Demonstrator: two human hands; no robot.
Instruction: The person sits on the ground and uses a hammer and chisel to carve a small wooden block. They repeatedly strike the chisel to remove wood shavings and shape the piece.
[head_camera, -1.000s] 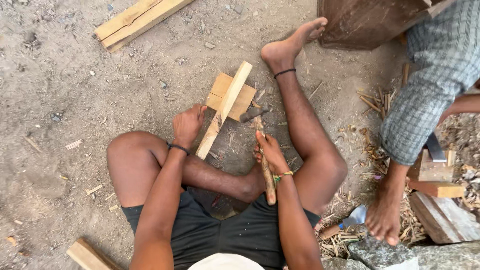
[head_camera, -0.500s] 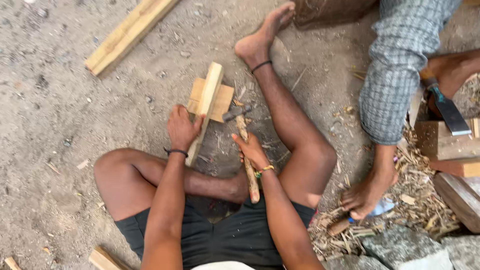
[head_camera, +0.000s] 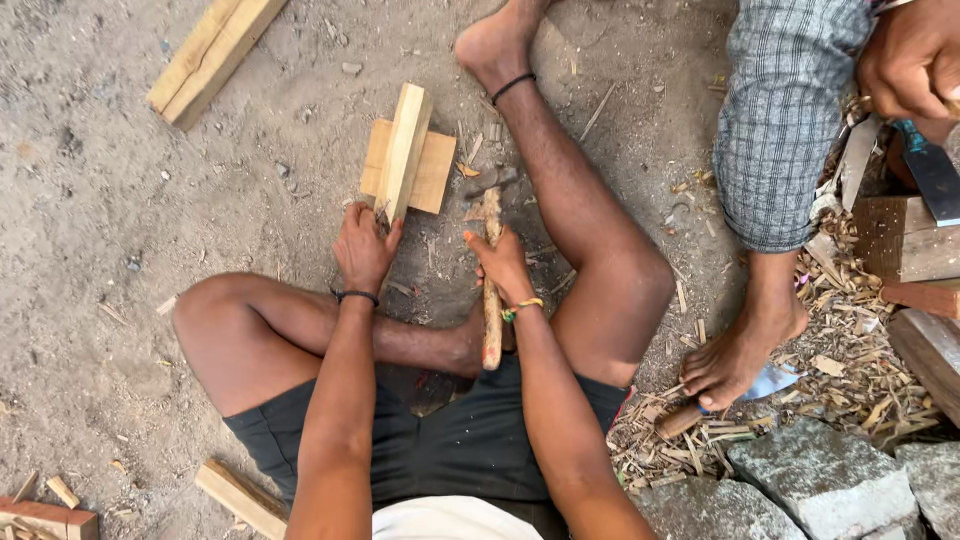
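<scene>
Left hand (head_camera: 362, 248) hides wooden strip's (head_camera: 404, 150) near end.

Seated on the sandy ground (head_camera: 110, 200), the person's left hand (head_camera: 362, 250) gripped the near end of a wooden strip (head_camera: 404, 150) lying across a flat wooden block (head_camera: 432, 172), while the right hand (head_camera: 503, 265) clasped a wooden-handled hammer (head_camera: 491, 280) just beside it, near a co-worker's bare foot (head_camera: 745, 350).

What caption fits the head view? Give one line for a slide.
Seated on sandy ground, left hand steadies a wooden strip on a board; right hand holds a hammer.
</scene>
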